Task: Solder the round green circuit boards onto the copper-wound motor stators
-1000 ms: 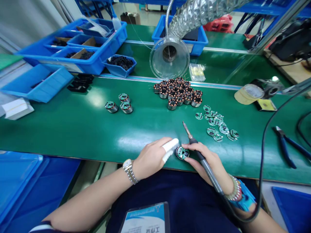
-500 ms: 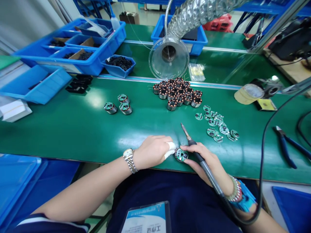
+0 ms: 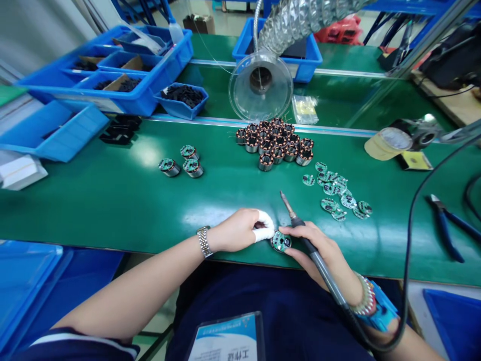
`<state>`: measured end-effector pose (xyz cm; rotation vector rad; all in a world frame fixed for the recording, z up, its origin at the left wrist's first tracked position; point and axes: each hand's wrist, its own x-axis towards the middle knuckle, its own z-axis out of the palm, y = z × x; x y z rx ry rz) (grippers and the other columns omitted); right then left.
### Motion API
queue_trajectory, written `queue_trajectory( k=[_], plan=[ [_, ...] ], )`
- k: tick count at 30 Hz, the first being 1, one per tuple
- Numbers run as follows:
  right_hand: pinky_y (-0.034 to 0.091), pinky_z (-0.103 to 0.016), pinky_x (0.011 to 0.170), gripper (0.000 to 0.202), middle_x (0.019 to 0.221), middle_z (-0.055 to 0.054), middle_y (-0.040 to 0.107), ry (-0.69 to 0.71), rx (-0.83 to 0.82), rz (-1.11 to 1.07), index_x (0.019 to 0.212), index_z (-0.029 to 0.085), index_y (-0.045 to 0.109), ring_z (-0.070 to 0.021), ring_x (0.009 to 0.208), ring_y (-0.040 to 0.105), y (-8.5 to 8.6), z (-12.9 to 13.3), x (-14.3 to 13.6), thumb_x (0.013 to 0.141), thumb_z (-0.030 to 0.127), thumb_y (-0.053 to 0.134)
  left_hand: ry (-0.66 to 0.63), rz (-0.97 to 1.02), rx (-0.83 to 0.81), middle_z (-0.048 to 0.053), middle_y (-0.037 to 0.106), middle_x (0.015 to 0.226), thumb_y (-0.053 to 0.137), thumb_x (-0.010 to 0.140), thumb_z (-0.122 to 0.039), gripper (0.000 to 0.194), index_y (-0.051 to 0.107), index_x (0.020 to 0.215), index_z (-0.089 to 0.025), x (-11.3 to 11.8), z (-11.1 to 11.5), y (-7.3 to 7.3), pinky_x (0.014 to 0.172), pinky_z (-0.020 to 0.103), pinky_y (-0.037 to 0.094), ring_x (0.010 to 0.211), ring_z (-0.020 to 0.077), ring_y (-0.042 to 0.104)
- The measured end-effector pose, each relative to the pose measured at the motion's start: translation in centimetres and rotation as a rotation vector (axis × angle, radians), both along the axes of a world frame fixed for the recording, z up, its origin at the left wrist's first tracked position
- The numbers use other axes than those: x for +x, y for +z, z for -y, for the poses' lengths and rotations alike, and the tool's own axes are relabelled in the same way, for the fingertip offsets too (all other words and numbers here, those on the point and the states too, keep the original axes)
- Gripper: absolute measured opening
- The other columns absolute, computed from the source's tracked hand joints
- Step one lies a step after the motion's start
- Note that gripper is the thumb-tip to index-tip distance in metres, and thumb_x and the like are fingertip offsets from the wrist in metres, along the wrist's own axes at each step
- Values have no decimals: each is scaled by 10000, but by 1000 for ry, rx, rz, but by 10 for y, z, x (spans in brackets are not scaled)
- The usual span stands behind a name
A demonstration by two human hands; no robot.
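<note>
We reach in with our left forearm from the near left, a metal-banded watch at the wrist. Our left hand bends its thumb and index finger, both in white covers, into a narrow ring, the tips close together at the left rim of the board-topped coil. We cannot tell whether a wire lies between them. That coil is at the near edge of the desk, in front of our body.

Our right hand comes from the near right, thumb and index finger spread around the coil's right side and touching it. The same hand carries the soldering iron, whose handle slants across it and whose metal tip points far and left, clear of the coil. A beaded bracelet and a blue band circle that wrist.

Beyond our hands we see a cluster of bare coils, with loose round boards to their right. Three finished-looking pieces stand farther left.
</note>
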<state>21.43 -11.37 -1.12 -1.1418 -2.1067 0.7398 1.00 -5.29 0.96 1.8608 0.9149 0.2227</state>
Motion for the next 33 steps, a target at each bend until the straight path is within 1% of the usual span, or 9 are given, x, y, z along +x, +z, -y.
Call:
queue_trajectory(
  k=[4,5,7,11,15,21,27,30,33],
  plan=[
    [483,-317,788,346,1019,-57,591,1,-10,1,1128,245,468,-168,898,563,-1,0,0,800,182,558,-22,-7,-115,4,596,707,465,818,-204,137,575,789,-129,-1,0,-1,541,196,431,588,100,560],
    [485,-317,782,346,1020,-59,589,1,-14,1,1130,244,468,-167,893,563,-1,1,0,801,184,557,-39,-11,-104,7,594,719,447,831,-210,152,573,805,-129,-2,0,0,542,200,436,585,99,560],
    [488,-312,772,346,1016,-57,590,4,-17,-4,1130,240,468,-166,882,565,-1,1,0,800,186,559,-93,-19,37,23,602,791,432,848,-210,169,582,880,-138,-6,0,2,612,225,452,659,113,572],
    [483,-302,783,353,1016,-52,591,12,-10,-16,1125,237,467,-160,889,563,0,1,0,793,173,566,-214,-84,437,56,605,955,445,856,-219,228,568,1043,-174,-12,3,3,735,281,446,845,164,562],
    [485,-300,786,344,1019,-51,595,6,-5,-12,1119,234,473,-161,897,567,0,1,0,793,175,566,-260,-154,603,52,634,944,445,845,-178,204,604,974,-168,-13,2,-2,745,287,454,868,177,572],
    [495,-318,773,324,1020,-61,590,-1,-21,-16,1115,237,480,-168,893,571,-1,1,0,803,196,555,-303,-214,625,38,644,938,456,772,-69,217,615,892,-156,-10,-2,-1,738,265,457,859,165,580],
    [486,-324,797,335,1021,-58,600,6,-6,-12,1122,241,466,-173,917,565,-2,1,0,803,186,553,-288,-377,680,38,607,813,424,823,-176,180,592,760,-155,-5,7,7,601,260,418,737,165,557],
    [483,-315,793,347,1022,-56,599,11,1,-20,1123,241,461,-169,917,562,-3,1,0,798,173,560,-244,-369,648,31,579,768,424,820,-217,179,566,733,-152,0,11,8,567,255,393,667,150,534],
    [484,-305,776,345,1024,-57,593,12,1,-18,1119,239,464,-163,900,560,-2,1,-1,797,165,562,-148,-347,576,24,559,723,442,787,-213,146,545,704,-150,6,17,7,533,247,369,602,137,503]
  ],
)
